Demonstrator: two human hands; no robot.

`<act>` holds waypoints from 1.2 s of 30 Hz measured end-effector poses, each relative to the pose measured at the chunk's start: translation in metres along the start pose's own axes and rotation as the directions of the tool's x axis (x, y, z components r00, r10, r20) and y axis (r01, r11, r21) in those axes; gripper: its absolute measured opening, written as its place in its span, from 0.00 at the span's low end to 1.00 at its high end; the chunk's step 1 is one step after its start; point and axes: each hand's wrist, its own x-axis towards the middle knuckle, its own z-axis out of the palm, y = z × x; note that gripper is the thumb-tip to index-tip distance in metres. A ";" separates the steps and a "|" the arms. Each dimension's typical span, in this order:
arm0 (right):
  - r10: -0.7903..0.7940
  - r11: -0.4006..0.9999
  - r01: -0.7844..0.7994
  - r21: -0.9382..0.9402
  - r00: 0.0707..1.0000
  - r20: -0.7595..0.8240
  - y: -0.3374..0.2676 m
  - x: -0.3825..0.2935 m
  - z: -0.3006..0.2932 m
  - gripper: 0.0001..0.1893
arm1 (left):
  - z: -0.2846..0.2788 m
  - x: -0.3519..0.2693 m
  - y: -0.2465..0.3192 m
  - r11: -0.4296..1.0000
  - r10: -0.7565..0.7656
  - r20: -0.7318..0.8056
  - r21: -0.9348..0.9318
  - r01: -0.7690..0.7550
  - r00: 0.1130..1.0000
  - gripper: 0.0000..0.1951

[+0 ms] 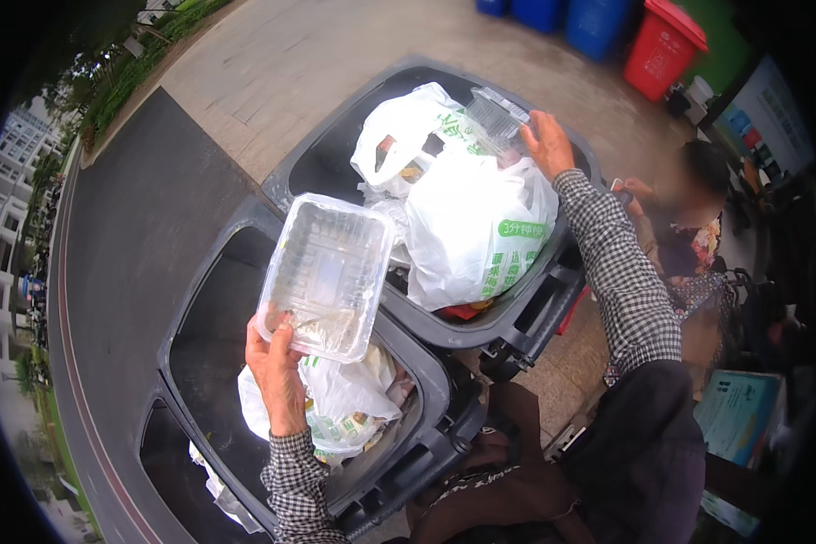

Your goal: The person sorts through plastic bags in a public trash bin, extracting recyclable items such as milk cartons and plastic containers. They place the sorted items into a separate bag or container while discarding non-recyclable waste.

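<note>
My left hand [276, 374] grips the lower corner of a clear plastic food tray [330, 272], with crumpled film near its bottom end. The tray is over two black wheeled bins. My right hand [549, 144] is at the edge of a clear plastic clamshell container [500, 119], its fingers touching or holding it; which one I cannot tell. Below and beside that container, white plastic bags with green print [476, 231] fill much of the far bin [421, 326]. Another white bag [347, 401] lies in the nearer bin [228, 245], partly behind my left forearm.
A third black bin [170, 462] with white waste stands at the lower left. Blue bins [595, 27] and a red bin [659, 51] stand at the top right. A person [687, 224] is close on the right. Bin handles stick out towards me. A dark road runs along the left.
</note>
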 end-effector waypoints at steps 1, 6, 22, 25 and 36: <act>-0.042 0.999 0.042 0.016 0.999 0.004 0.007 0.000 -0.003 0.25 | 0.007 0.004 -0.002 1.000 -0.010 0.013 -0.029 0.010 1.000 0.24; -0.072 0.974 0.072 0.213 0.997 -0.010 0.005 -0.013 -0.001 0.24 | 0.055 0.019 0.001 0.999 -0.024 0.060 -0.048 0.027 0.998 0.20; -0.542 0.813 0.571 0.112 0.813 -0.211 -0.122 -0.064 -0.085 0.14 | 0.164 0.075 -0.045 0.983 -0.183 0.191 0.014 0.184 0.964 0.23; -0.651 0.739 0.661 0.128 0.750 -0.118 -0.117 -0.099 -0.084 0.09 | 0.181 0.078 -0.064 0.983 -0.161 0.258 -0.049 0.179 0.953 0.23; -0.472 0.879 0.474 0.048 0.880 -0.052 -0.061 -0.063 -0.076 0.13 | 0.265 0.096 -0.100 0.940 -0.260 0.459 -0.080 0.331 0.850 0.42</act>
